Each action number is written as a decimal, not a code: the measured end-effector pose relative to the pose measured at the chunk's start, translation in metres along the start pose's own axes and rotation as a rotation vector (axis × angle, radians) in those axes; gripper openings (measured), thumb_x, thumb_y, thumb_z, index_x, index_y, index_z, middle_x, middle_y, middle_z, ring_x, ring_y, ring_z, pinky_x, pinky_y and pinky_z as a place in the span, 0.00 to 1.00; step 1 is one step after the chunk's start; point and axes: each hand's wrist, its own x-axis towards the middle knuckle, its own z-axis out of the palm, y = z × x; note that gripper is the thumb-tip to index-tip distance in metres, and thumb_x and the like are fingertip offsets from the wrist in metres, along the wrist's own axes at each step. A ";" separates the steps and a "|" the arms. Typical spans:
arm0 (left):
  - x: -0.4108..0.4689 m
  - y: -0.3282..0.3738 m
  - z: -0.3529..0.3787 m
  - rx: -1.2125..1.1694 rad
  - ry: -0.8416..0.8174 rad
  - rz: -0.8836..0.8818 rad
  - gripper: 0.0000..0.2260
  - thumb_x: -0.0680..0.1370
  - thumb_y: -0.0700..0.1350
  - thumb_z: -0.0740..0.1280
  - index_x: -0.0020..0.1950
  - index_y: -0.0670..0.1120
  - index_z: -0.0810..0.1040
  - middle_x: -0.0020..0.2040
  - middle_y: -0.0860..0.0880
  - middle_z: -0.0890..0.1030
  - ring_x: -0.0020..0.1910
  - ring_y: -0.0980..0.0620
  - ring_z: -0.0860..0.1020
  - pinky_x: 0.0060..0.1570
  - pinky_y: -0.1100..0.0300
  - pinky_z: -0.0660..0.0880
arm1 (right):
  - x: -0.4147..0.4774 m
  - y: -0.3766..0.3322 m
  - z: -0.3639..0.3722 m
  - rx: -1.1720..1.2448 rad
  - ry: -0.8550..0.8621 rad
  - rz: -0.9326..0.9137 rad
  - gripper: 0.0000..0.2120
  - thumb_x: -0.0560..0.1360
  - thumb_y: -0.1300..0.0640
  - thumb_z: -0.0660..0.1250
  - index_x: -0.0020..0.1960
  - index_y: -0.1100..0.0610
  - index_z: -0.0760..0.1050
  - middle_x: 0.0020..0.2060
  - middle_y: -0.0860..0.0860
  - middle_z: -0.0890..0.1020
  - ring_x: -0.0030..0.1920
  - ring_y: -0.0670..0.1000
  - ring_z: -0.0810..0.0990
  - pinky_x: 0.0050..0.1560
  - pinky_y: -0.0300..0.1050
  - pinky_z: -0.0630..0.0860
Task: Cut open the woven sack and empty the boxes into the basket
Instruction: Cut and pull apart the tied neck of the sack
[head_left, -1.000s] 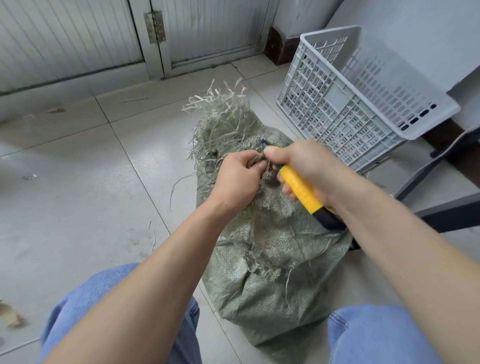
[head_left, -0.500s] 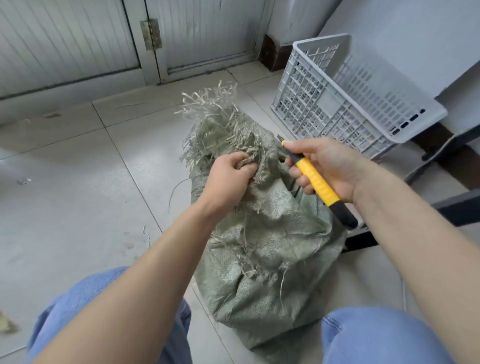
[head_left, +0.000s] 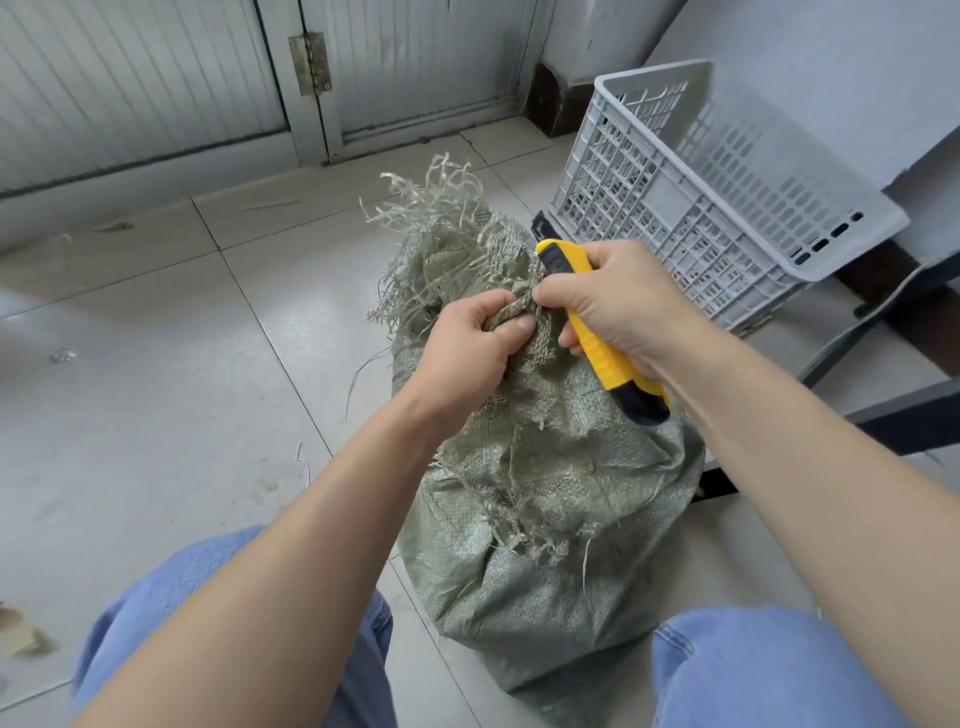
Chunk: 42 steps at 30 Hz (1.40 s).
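Observation:
A grey-green woven sack (head_left: 550, 525) stands on the tiled floor between my knees, its frayed top tied into a bunch. My left hand (head_left: 470, 345) grips the knotted neck of the sack. My right hand (head_left: 615, 306) holds a yellow and black utility knife (head_left: 605, 358), its tip end up at the knot, right beside my left fingers. No blade is visible. The grey plastic basket (head_left: 670, 202) stands tilted behind the sack on the right, and nothing shows inside it. The boxes are hidden inside the sack.
A grey door with a hinge (head_left: 310, 63) closes the back. Dark chair legs (head_left: 893, 410) run across the floor at right, close to the sack. Loose sack fibres and scraps (head_left: 26, 636) lie on the tiles at left. My blue-jeaned knees frame the bottom.
My right hand has brought the knife back from the right to the knot, close against my left hand. My left hand keeps its grip on the sack's neck.

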 end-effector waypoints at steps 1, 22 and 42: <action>0.000 0.001 -0.001 -0.011 0.002 0.001 0.10 0.78 0.37 0.64 0.38 0.46 0.74 0.34 0.46 0.70 0.35 0.51 0.68 0.31 0.62 0.68 | 0.001 -0.001 0.000 0.003 -0.011 0.008 0.05 0.71 0.64 0.69 0.40 0.58 0.73 0.26 0.53 0.74 0.17 0.44 0.73 0.19 0.35 0.70; -0.002 0.008 -0.010 -0.171 0.198 0.113 0.07 0.74 0.37 0.71 0.44 0.48 0.75 0.36 0.48 0.81 0.33 0.55 0.79 0.36 0.60 0.77 | 0.006 -0.001 0.005 -0.008 -0.065 -0.020 0.10 0.68 0.67 0.71 0.48 0.61 0.75 0.30 0.53 0.76 0.21 0.45 0.74 0.25 0.39 0.73; -0.001 0.010 -0.004 -0.289 0.243 -0.115 0.08 0.77 0.38 0.67 0.38 0.45 0.77 0.30 0.51 0.77 0.24 0.59 0.73 0.25 0.68 0.71 | -0.002 -0.006 -0.006 -0.150 -0.080 -0.033 0.07 0.72 0.58 0.72 0.45 0.58 0.73 0.30 0.52 0.76 0.21 0.45 0.77 0.24 0.39 0.76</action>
